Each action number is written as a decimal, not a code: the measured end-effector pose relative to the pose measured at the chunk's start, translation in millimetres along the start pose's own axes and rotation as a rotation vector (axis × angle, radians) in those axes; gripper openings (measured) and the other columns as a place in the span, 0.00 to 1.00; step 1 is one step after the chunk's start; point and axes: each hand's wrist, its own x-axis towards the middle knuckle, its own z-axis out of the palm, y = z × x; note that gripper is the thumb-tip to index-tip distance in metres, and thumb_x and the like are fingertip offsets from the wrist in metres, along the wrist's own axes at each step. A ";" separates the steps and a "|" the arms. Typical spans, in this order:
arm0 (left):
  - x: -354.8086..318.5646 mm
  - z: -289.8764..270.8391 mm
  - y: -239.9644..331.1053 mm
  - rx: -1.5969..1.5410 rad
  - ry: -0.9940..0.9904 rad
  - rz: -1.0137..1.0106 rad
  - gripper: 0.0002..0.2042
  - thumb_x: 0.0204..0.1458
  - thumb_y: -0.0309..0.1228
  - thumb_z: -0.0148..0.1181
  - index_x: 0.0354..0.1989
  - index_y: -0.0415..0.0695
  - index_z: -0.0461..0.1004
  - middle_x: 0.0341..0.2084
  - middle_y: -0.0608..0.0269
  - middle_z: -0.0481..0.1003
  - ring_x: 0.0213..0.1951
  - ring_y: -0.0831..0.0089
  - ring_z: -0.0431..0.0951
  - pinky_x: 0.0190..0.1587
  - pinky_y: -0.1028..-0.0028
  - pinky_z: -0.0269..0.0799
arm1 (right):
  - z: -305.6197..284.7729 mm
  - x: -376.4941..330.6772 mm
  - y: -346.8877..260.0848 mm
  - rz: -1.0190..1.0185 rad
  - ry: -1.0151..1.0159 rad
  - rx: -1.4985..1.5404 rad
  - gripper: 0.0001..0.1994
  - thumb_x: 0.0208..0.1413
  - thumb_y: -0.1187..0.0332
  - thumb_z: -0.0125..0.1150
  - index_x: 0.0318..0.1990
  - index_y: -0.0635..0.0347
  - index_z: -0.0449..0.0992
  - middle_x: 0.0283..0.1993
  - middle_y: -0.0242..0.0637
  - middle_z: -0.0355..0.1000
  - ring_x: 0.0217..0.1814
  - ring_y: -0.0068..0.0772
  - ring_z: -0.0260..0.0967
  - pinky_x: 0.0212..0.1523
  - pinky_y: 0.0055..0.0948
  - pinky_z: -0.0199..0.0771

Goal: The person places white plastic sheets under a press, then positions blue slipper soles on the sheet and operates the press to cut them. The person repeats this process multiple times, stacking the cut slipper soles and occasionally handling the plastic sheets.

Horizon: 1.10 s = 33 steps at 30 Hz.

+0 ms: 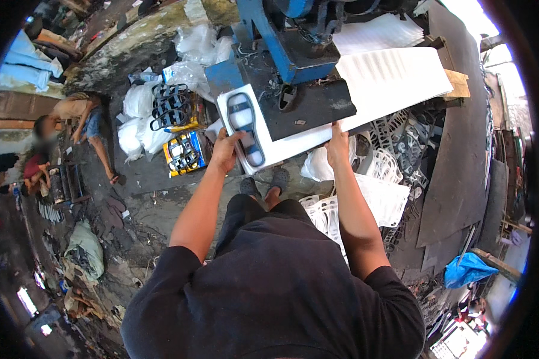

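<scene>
A blue press machine (287,42) stands at the top of the view, with a black bed plate (308,107) beneath its head. Across the bed lies a long white foam sheet (389,78), ribbed on its upper surface, reaching from the person's hands at the near edge to the machine's far right side, where it rests on a wooden block (458,84). Below the bed, a heap of white cut-out foam scrap (383,173) lies on the ground, to the right of the person's feet. At left, white plastic sacks (139,116) surround a stack of black sandal straps (170,106) and a yellow tray (184,152). Another person (81,116) crouches farther left. The left hand (226,151) grips the sheet's near left corner, fingers closed around the edge beside a sole-shaped cutting die (245,128) lying on the sheet. The right hand (337,143) holds the sheet's near edge, fingers curled under it.
</scene>
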 end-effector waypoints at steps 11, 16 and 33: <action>1.4 -25.4 38.5 -0.174 -0.180 -0.074 0.33 0.56 0.59 0.56 0.52 0.38 0.71 0.35 0.58 0.77 0.35 0.67 0.77 0.39 0.64 0.76 | -0.8 23.0 26.3 0.030 0.075 -0.137 0.25 0.65 0.57 0.51 0.55 0.74 0.61 0.54 0.47 0.67 0.48 0.34 0.67 0.45 0.33 0.68; -39.1 -2.8 85.1 -0.017 -0.121 0.002 0.29 0.58 0.59 0.53 0.46 0.40 0.73 0.30 0.62 0.75 0.32 0.71 0.76 0.37 0.70 0.74 | 37.0 -53.2 -33.1 -0.193 0.602 -0.405 0.24 0.63 0.60 0.58 0.52 0.77 0.62 0.52 0.52 0.67 0.49 0.35 0.67 0.47 0.31 0.69; 25.8 -29.6 49.5 0.478 0.091 0.471 0.26 0.52 0.40 0.69 0.52 0.35 0.67 0.37 0.58 0.74 0.40 0.70 0.75 0.43 0.73 0.72 | 108.5 -157.9 -137.3 -0.601 -0.254 -0.592 0.19 0.54 0.62 0.69 0.51 0.58 0.73 0.41 0.46 0.79 0.40 0.35 0.78 0.42 0.33 0.75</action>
